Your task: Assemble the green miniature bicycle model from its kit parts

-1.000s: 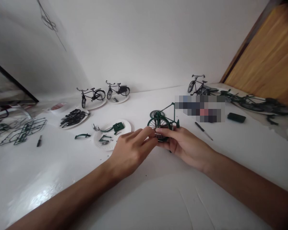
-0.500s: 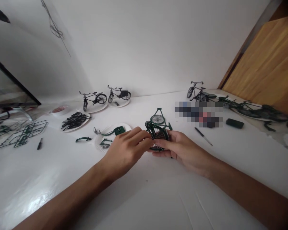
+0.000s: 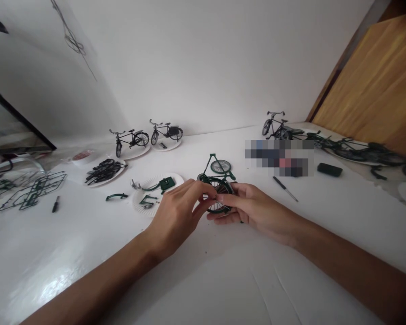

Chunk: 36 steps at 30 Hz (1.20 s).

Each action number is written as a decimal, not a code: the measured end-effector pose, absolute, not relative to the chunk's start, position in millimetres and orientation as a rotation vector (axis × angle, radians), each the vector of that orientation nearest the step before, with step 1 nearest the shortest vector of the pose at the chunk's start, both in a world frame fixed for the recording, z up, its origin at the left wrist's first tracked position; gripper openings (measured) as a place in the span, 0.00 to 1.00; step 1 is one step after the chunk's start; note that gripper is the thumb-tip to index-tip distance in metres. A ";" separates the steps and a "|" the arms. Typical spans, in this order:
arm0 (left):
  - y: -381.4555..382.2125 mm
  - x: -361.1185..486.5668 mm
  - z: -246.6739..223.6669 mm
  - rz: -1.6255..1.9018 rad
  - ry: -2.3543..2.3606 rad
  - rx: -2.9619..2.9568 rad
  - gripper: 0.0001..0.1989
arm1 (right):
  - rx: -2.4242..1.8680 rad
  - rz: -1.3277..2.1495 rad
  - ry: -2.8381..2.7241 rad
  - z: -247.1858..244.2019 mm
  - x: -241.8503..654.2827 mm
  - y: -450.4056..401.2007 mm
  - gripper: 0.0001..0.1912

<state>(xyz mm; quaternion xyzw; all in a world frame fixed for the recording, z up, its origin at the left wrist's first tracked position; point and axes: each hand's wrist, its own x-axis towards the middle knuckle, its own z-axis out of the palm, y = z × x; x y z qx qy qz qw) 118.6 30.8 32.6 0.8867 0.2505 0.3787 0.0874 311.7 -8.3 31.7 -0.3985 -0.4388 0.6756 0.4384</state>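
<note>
At the left of the desk [image 3: 54, 266], a green parts sprue [image 3: 30, 192] lies near a small screwdriver [image 3: 56, 204]. A paper plate [image 3: 176, 179] of green parts sits just behind the left hand [image 3: 177, 212] — its fingers [image 3: 203, 189] are closed on the lower wheel of a green model bicycle [image 3: 216, 168], held at mid-frame above the desk. The right hand [image 3: 257, 210] clamps that wheel from the other side — a thin screwdriver [image 3: 284, 188] lies beyond it.

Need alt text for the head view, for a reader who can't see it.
A right hand holds a green model bicycle while the left hand touches its wheel, above a white table. A paper plate of green parts lies beside them; black model bicycles stand farther back.
</note>
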 end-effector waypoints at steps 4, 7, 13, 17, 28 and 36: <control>31.9 117.9 32.1 1.095 0.694 2.708 0.06 | -0.994 1.726 -1.081 33.1 313.4 -8.3 0.11; 32.8 116.5 32.8 1.088 0.603 2.798 0.09 | -0.985 1.763 -1.086 34.0 314.0 -7.9 0.12; 34.9 110.0 34.5 1.001 0.455 2.890 0.13 | -0.979 1.783 -1.053 32.5 313.3 -7.6 0.09; 37.5 104.3 40.9 0.948 0.350 2.997 0.17 | -1.007 1.791 -1.024 32.0 312.5 -8.2 0.09; 25.4 108.4 60.9 0.900 0.237 3.251 0.16 | -0.986 1.815 -1.001 33.4 312.4 -9.0 0.09; 36.8 108.0 47.1 0.998 0.486 2.968 0.11 | -0.994 1.822 -1.068 33.9 312.4 -10.7 0.15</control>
